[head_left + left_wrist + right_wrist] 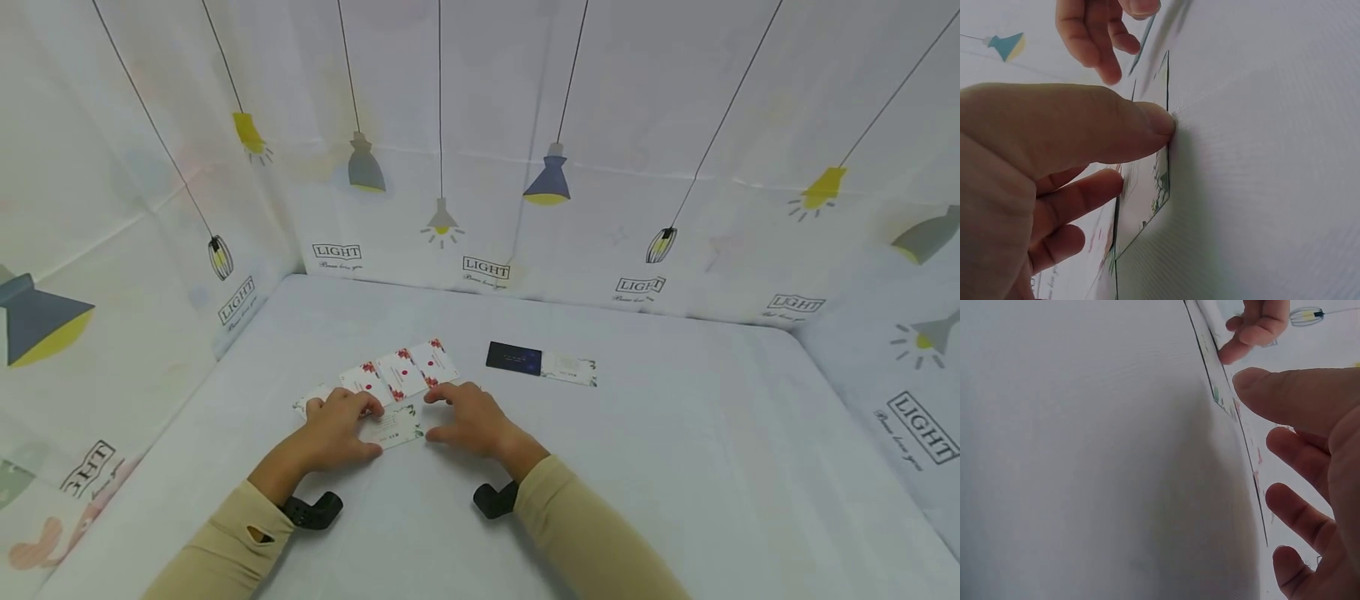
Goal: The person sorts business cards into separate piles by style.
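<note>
A white business card with green leaf print (402,426) lies flat on the white tabletop between my hands. My left hand (337,429) holds its left part, thumb at the near long edge and forefinger at the far one, as the left wrist view shows. My right hand (472,419) hovers just off the card's right end, thumb and fingers spread apart with nothing between them. Just beyond lie three white cards with red flowers (402,373), side by side in a slanted row. Left of them, another leaf-printed card (309,398) is partly hidden behind my left hand.
Farther right, a dark blue card (513,358) lies end to end with a white leaf-edged card (570,368). White cloth walls printed with lamps (487,225) enclose the table (675,467) at the back and sides.
</note>
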`<state>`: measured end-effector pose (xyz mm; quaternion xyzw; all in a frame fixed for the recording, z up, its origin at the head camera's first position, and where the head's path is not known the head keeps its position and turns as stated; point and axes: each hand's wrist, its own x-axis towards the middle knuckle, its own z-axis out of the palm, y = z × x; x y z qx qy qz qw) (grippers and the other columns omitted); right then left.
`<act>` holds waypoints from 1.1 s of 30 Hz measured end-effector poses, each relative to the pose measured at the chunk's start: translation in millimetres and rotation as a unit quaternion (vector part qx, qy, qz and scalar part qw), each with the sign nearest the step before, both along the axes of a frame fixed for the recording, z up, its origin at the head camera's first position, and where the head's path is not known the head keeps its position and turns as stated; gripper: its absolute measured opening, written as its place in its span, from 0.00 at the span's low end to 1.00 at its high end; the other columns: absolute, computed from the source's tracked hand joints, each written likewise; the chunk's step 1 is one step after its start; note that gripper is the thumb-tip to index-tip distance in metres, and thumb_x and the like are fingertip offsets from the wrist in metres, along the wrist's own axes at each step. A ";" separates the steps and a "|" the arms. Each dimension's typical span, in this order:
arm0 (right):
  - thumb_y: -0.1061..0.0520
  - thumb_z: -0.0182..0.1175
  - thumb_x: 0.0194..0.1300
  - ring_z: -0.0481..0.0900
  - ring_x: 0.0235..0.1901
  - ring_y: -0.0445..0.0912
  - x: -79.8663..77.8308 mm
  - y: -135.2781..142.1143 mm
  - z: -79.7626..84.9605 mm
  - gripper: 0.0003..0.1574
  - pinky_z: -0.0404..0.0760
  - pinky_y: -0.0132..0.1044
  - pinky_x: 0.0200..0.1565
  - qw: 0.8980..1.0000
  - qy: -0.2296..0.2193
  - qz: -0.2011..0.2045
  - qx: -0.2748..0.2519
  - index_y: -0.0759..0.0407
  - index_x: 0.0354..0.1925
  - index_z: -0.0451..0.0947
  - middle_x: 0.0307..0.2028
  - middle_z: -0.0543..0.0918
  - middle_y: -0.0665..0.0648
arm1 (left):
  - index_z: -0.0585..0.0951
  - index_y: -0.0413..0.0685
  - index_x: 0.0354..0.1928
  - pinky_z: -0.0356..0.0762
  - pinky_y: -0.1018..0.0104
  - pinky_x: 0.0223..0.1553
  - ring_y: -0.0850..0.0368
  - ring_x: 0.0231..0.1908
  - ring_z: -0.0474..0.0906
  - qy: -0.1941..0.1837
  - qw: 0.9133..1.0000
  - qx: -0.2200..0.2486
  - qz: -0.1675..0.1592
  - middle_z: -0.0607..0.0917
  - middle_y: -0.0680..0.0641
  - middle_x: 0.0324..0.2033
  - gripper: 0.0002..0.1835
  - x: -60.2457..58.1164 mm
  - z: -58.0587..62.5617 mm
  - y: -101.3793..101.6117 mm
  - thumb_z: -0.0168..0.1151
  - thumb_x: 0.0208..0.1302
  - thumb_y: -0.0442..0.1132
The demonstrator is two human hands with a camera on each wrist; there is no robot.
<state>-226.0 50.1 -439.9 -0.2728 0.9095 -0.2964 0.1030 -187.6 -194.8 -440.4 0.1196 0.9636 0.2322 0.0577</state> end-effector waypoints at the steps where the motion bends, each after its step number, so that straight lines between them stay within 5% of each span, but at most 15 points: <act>1: 0.49 0.71 0.59 0.73 0.52 0.50 0.0 -1.9 -2.2 0.30 0.71 0.47 0.55 1.000 0.000 0.002 0.005 0.49 0.59 0.77 0.50 0.79 0.52 | 0.79 0.53 0.46 0.54 0.46 0.47 0.46 0.55 0.66 -0.001 1.000 0.001 0.002 0.78 0.49 0.47 0.22 0.3 0.2 -0.3 0.77 0.50 0.45; 9: 0.47 0.73 0.57 0.71 0.52 0.49 3.8 -12.6 -8.5 0.33 0.71 0.45 0.54 0.999 -0.005 0.009 0.031 0.46 0.60 0.77 0.50 0.78 0.51 | 0.78 0.54 0.45 0.58 0.50 0.43 0.44 0.52 0.64 -0.028 0.999 0.027 0.008 0.75 0.46 0.49 0.19 0.9 0.2 1.6 0.76 0.53 0.41; 18: 0.46 0.72 0.58 0.71 0.55 0.49 4.3 -21.3 -7.1 0.32 0.70 0.45 0.54 0.998 0.011 0.020 0.061 0.44 0.60 0.77 0.54 0.79 0.48 | 0.78 0.53 0.45 0.57 0.50 0.45 0.47 0.52 0.66 -0.020 1.000 0.010 -0.001 0.77 0.50 0.46 0.20 -2.9 -0.6 -0.2 0.76 0.52 0.43; 33: 0.43 0.72 0.58 0.71 0.56 0.49 8.0 -19.3 -4.4 0.34 0.70 0.45 0.56 0.997 0.020 0.026 0.076 0.46 0.61 0.77 0.55 0.79 0.47 | 0.78 0.54 0.46 0.60 0.51 0.43 0.49 0.50 0.68 -0.026 0.998 0.059 -0.010 0.77 0.49 0.47 0.21 -3.4 -0.9 3.6 0.77 0.51 0.41</act>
